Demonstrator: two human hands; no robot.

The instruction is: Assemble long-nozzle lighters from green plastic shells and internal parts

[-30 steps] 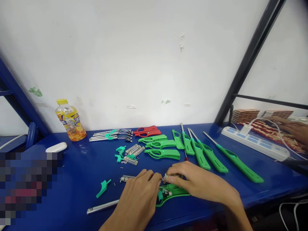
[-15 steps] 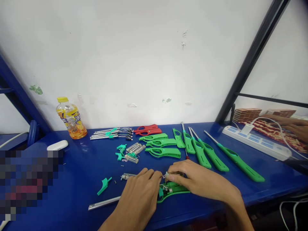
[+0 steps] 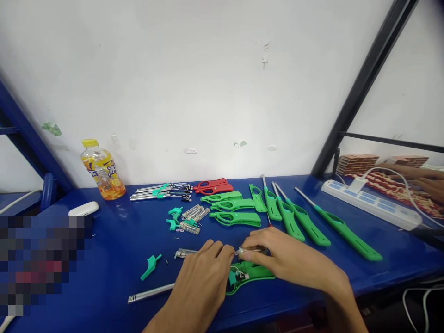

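Evidently, as the head camera shows it, the work is fiddly: the right hand [image 3: 277, 253] has thumb and fingers closed around a clear tank [image 3: 261, 249], its fitting end turned to the left hand [image 3: 204, 277], perhaps so both sets of fingertips can reach it. The left fingers are bent and bunched; whether they pinch anything, I can't tell. Just below lies a green half-shell [image 3: 262, 273], open side up, a metal tube [image 3: 151, 293] running out past the left hand, which hides the join. Another tank [image 3: 186, 253] is partly covered by that hand. Loose triggers [image 3: 151, 267] and shells [image 3: 237, 219] sit beyond, seemingly grouped for reach; a screwdriver [image 3: 270, 225] pokes out behind the right hand.
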